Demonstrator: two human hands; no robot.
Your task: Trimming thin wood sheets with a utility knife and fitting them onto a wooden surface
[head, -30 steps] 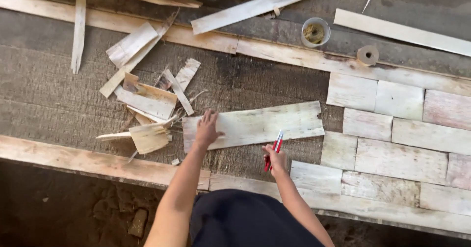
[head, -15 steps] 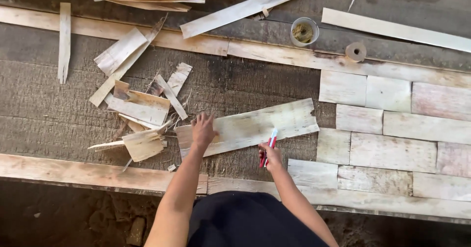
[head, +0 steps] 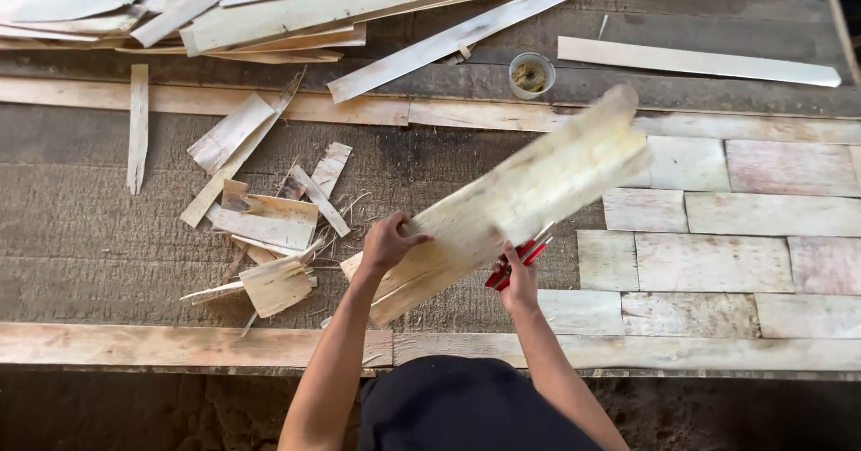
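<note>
My left hand (head: 387, 240) grips the near end of a long pale veneer sheet (head: 529, 191), which is lifted and tilted up to the right, blurred from motion. My right hand (head: 518, 281) is under the sheet's lower edge and holds a red-handled cutter (head: 520, 258); its fingers also touch the sheet. Rectangular veneer pieces (head: 708, 213) lie fitted together in rows on the dark board (head: 90, 227) at the right.
Veneer scraps (head: 269, 227) lie heaped left of my hands. Long strips (head: 341, 3) are stacked at the far side. A small round tin (head: 531, 74) stands beyond the sheet. A wooden rail (head: 197, 343) runs along the near edge, another rail (head: 269, 106) across the back.
The veneer sheet lay flat on the board under my left hand; now it is lifted and swung up to the right. The view has moved closer.
</note>
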